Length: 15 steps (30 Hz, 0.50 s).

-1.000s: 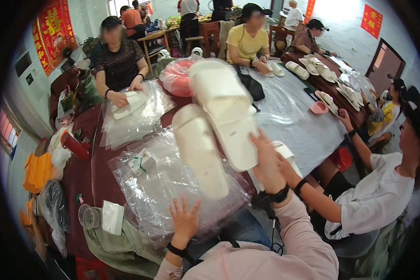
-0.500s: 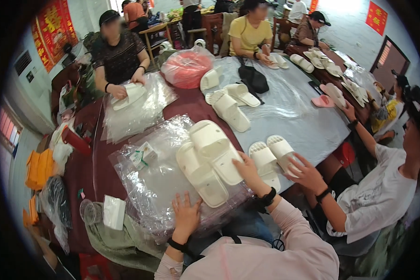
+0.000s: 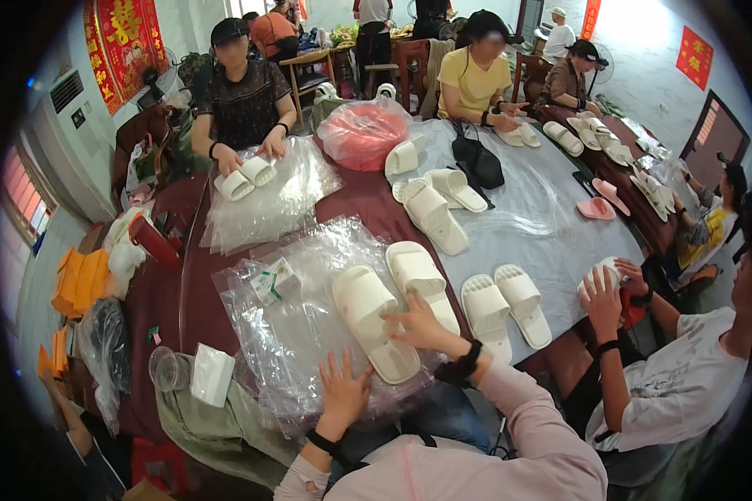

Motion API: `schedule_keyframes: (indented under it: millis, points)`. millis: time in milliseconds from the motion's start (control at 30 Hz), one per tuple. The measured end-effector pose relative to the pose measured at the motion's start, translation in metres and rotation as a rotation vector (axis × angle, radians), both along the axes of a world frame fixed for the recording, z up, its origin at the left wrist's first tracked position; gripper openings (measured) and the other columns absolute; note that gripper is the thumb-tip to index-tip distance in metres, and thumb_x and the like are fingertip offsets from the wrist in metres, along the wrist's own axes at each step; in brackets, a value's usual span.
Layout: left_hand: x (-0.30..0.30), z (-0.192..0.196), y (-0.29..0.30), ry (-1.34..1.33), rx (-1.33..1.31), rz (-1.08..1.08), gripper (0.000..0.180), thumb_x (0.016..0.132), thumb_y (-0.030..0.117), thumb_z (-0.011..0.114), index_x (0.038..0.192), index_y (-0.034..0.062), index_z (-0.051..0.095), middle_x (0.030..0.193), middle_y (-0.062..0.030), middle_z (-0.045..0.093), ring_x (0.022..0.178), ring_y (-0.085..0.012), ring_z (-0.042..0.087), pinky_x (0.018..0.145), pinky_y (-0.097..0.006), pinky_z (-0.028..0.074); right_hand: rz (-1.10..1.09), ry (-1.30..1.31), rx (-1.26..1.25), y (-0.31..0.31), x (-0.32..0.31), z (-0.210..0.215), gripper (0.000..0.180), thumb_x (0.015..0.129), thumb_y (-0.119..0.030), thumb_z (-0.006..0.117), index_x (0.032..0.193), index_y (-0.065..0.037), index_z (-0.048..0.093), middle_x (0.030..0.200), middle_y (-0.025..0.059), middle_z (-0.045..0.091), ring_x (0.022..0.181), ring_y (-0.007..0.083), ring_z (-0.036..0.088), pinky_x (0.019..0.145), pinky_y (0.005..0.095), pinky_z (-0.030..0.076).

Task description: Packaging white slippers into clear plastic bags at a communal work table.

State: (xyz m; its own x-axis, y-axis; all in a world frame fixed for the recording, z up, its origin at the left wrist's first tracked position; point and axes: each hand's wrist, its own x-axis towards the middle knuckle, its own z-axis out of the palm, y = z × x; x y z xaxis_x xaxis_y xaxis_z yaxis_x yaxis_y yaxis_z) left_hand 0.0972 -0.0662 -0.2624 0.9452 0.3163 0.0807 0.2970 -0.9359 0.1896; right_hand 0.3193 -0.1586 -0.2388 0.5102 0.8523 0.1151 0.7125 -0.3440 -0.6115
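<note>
Two white slippers lie side by side before me, the left slipper (image 3: 366,296) and the right slipper (image 3: 415,269), on a stack of clear plastic bags (image 3: 297,334). My right hand (image 3: 422,324) reaches over the gap between them. Its fingers are apart, the tips at the inner edge of the left slipper, and its palm covers part of the right one. My left hand (image 3: 344,388) rests with spread fingers on the bags, near the heel of the left slipper, holding nothing. A small white-and-green packet (image 3: 274,281) lies on the bags.
A white slipper pair (image 3: 503,305) lies to the right, beside a co-worker's hands (image 3: 602,292) on another slipper. More slippers (image 3: 436,213) and a black bag (image 3: 476,159) are further off. A red cup (image 3: 153,240), tissue pack (image 3: 212,374) and clear plastic cup (image 3: 167,369) stand left.
The two slippers, overlapping before, now lie apart side by side. My right hand has shifted from the right slipper toward the left one. The co-worker's hand has left the nearby pair.
</note>
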Motion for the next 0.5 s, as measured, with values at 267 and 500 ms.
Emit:
schedule_keyframes:
  millis: [267, 500]
  points:
    - [0.002, -0.015, 0.000, -0.009, 0.028, -0.020, 0.051, 0.077, 0.025, 0.059, 0.127, 0.0305, 0.049, 0.139, -0.0216, 0.032, 0.126, -0.0517, 0.025, 0.097, -0.068, 0.021, -0.077, -0.141, 0.231, 0.071, 0.061, -0.002, 0.027, 0.075, -0.011, 0.058, 0.091, 0.010, 0.063, 0.124, 0.0316, 0.045, 0.113, 0.0434, 0.045, 0.098, 0.0426, 0.035]
    - [-0.008, -0.012, 0.000, 0.026, 0.057, -0.002, 0.054, 0.077, 0.025, 0.059, 0.130, 0.0314, 0.047, 0.139, -0.0229, 0.029, 0.126, -0.0524, 0.024, 0.099, -0.066, 0.020, 0.117, -0.510, 0.372, 0.199, 0.141, 0.084, 0.020, 0.079, -0.008, 0.053, 0.095, -0.004, 0.065, 0.135, 0.0225, 0.039, 0.127, 0.0397, 0.033, 0.102, 0.0474, 0.031]
